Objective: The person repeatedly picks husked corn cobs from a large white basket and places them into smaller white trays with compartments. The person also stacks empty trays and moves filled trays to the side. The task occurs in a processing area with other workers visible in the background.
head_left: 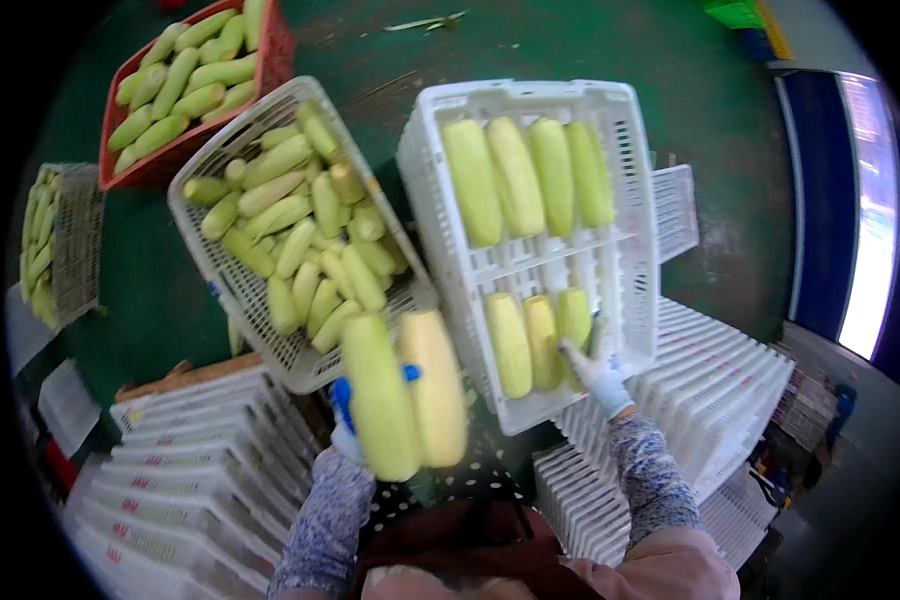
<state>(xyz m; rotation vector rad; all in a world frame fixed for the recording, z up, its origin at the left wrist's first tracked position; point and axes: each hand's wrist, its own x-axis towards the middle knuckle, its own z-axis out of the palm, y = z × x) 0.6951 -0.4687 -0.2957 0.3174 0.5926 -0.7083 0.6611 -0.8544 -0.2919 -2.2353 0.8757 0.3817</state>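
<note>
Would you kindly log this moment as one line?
left hand: holds two pale gourds | right hand: on gourd in white crate

We look down on a dark green floor (730, 130), scuffed pale near the top edge, where a few scraps (425, 22) lie. At the right edge a dark blue frame (820, 200) holds a bright window panel (870, 210) that throws white daylight in. In the top right corner a green box (735, 12) stands. Stacks of white slatted trays (710, 390) fill the lower right, and 1 more stack (190, 450) rises at lower left.
</note>
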